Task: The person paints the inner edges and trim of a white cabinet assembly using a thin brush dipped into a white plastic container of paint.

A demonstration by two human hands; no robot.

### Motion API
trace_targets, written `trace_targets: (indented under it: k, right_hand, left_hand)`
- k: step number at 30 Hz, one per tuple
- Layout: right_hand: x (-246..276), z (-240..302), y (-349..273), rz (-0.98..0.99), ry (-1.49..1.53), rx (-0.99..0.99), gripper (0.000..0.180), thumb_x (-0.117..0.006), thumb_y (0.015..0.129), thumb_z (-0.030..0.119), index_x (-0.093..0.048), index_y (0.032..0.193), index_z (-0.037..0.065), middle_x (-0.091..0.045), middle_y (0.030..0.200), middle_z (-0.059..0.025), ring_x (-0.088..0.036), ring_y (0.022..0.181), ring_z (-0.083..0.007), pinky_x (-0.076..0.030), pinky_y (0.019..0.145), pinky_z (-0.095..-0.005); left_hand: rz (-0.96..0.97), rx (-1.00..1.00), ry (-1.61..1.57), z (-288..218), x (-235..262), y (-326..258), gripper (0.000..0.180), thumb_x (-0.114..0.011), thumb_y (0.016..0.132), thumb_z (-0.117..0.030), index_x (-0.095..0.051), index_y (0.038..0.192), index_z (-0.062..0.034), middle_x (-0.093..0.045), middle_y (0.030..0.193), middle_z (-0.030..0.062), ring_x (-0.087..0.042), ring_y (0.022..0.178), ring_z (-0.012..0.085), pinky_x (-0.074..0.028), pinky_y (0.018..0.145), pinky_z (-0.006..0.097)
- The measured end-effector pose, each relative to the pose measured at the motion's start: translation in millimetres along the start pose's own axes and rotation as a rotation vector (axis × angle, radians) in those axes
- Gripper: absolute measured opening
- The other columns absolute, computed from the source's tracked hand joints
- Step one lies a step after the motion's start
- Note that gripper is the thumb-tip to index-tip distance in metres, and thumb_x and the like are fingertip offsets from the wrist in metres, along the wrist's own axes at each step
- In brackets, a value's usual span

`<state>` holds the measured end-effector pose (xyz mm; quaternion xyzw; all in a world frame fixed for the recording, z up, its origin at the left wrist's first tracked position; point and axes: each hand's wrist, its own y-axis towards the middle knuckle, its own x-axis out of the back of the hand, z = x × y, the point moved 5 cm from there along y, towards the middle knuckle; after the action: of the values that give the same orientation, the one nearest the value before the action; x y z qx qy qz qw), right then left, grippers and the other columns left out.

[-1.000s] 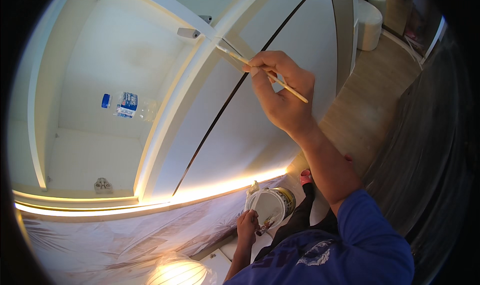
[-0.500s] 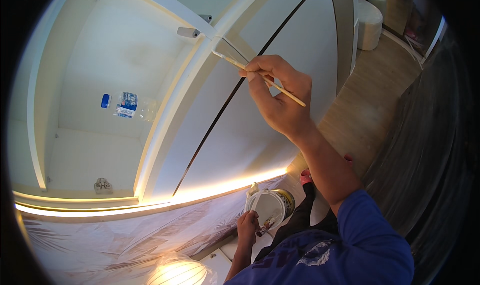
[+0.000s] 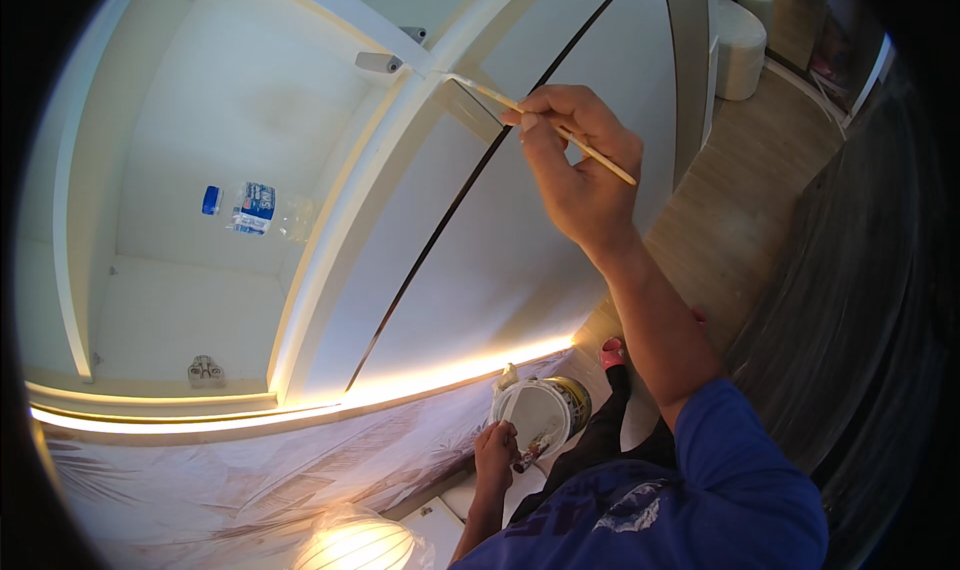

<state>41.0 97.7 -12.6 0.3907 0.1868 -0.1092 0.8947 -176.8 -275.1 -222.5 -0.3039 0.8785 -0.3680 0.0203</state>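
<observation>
My right hand [image 3: 590,165] is closed in a pinch around a thin wooden paintbrush [image 3: 597,157]. White-coated bristles touch the cabinet's white frame edge [image 3: 395,155], near the corner by a grey hinge [image 3: 379,62]. Low down, my left hand [image 3: 495,453] is closed at the near rim of a bucket [image 3: 576,405] with whitish contents. A dark reddish object, whose kind I cannot make out, lies against that rim by the fingers. Inside the open white cabinet, a clear plastic bottle [image 3: 255,210] with a blue cap lies on its side.
A bright light strip [image 3: 460,373] runs along the cabinet's base. Plastic sheeting [image 3: 300,465] covers the surface below it, and a glowing wrapped lamp [image 3: 355,545] stands at the lower edge. A round white stool [image 3: 738,50] sits on the wooden floor [image 3: 740,180] at the right.
My right hand has moved up and slightly right with the paintbrush. Its tip has shifted up along the frame edge toward the corner. The left hand and bucket have stayed put.
</observation>
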Motion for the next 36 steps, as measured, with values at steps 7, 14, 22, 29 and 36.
trace_targets:
  k: [7,14,22,29,36]
  right_hand:
    - [1,3,0,0.008,0.018,-0.022,0.012,-0.063,0.087,-0.005,-0.068,0.095,0.002,-0.076,0.085,-0.0061,-0.075,0.079,-0.0130,-0.052,0.061,-0.0226]
    - [1,10,0,0.013,-0.014,-0.018,0.012,-0.063,0.087,-0.006,-0.068,0.096,0.000,-0.074,0.085,-0.0078,-0.073,0.077,-0.0135,-0.059,0.071,-0.0254]
    - [1,11,-1,-0.002,0.010,0.008,0.012,-0.063,0.086,-0.006,-0.068,0.096,0.000,-0.073,0.084,-0.0078,-0.072,0.076,-0.0126,-0.059,0.069,-0.0266]
    - [-1,10,-2,-0.007,-0.045,0.026,0.011,-0.065,0.085,-0.003,-0.068,0.094,0.001,-0.073,0.081,-0.0064,-0.067,0.068,-0.0102,-0.053,0.060,-0.0245]
    - [1,10,-5,0.010,-0.077,0.029,0.011,-0.065,0.085,-0.005,-0.067,0.094,0.001,-0.073,0.082,-0.0065,-0.060,0.062,-0.0076,-0.045,0.054,-0.0225]
  left_hand:
    - [0.005,0.011,-0.004,2,1,2,0.027,-0.052,0.101,-0.021,-0.059,0.084,-0.0019,-0.043,0.058,0.0000,-0.036,0.045,0.0106,-0.034,0.044,0.029]
    - [-0.007,-0.009,0.013,2,2,1,0.027,-0.052,0.101,-0.021,-0.059,0.084,-0.0019,-0.044,0.058,0.0003,-0.037,0.045,0.0107,-0.035,0.044,0.029]
    - [-0.004,0.007,-0.002,-2,0,-2,0.027,-0.052,0.102,-0.021,-0.059,0.084,-0.0019,-0.044,0.058,0.0003,-0.037,0.045,0.0108,-0.035,0.044,0.029]
    - [-0.007,0.003,0.005,-2,0,-1,0.027,-0.052,0.102,-0.020,-0.059,0.083,-0.0018,-0.044,0.058,0.0005,-0.038,0.045,0.0108,-0.035,0.044,0.029]
    - [-0.009,-0.003,0.011,-1,-1,-1,0.026,-0.052,0.101,-0.020,-0.059,0.083,-0.0023,-0.045,0.059,0.0003,-0.039,0.045,0.0108,-0.035,0.044,0.029]
